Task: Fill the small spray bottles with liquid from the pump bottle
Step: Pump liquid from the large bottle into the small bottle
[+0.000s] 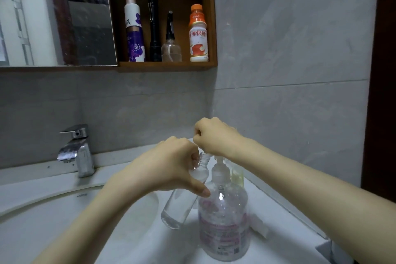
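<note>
- The left hand (171, 169) grips the small spray bottle (182, 199) round its shoulder, thumb down the side. It tilts the bottle so the open, capless neck leans toward the pump head (218, 162), apparently to catch what the spout gives.
- The pump bottle (224, 216) stands upright on the sink (278, 231) ledge, just beside the small bottle, so it needs no steadying.
- The right hand (214, 135) hovers over the pump head with fingers curled. Whether it pinches anything cannot be told.
- A yellowish bottle (237, 174) stands just behind the pump bottle, perhaps next in line.
- How much liquid the small bottle holds is unclear.
</note>
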A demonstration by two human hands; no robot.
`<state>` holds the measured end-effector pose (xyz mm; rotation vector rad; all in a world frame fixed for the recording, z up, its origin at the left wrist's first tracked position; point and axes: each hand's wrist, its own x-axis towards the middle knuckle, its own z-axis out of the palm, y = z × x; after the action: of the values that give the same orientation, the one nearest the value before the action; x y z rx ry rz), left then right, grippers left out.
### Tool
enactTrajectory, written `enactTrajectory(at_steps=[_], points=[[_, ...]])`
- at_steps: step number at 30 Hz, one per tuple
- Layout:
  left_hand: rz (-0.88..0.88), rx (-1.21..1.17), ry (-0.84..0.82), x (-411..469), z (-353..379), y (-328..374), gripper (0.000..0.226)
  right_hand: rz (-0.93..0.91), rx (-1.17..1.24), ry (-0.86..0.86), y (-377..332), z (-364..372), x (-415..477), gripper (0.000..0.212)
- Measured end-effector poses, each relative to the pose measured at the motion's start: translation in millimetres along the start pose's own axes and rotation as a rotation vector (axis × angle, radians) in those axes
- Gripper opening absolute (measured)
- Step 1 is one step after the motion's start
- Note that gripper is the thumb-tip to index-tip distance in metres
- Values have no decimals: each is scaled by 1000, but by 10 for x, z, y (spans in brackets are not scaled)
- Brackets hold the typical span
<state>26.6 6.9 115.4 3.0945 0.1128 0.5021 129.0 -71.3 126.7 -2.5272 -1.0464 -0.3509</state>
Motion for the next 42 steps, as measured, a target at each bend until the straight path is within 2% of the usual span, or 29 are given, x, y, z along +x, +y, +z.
enactTrajectory(at_steps=[12, 17, 23, 28, 33, 37, 42], points=[[1, 5, -29, 21, 52, 4, 56, 77, 16, -80, 90, 127, 50, 24], [-4, -25, -25, -12, 39, 6, 57, 19, -24, -82, 51, 43, 39, 13], [9, -15, -11, -20, 9, -10, 59, -43, -92, -19, 21, 8, 36, 13], [-1, -11, -4, -7, -25, -21, 58, -7, -8, -7, 20, 17, 64, 15], [5, -19, -7, -12, -2, 21, 56, 34, 42, -82, 70, 95, 120, 5], [11, -7, -25, -27, 30, 33, 55, 49, 19, -128, 84, 157, 109, 15], [16, -23, -20, -34, 56, 45, 53, 11, 80, -73, 133, 187, 101, 9]])
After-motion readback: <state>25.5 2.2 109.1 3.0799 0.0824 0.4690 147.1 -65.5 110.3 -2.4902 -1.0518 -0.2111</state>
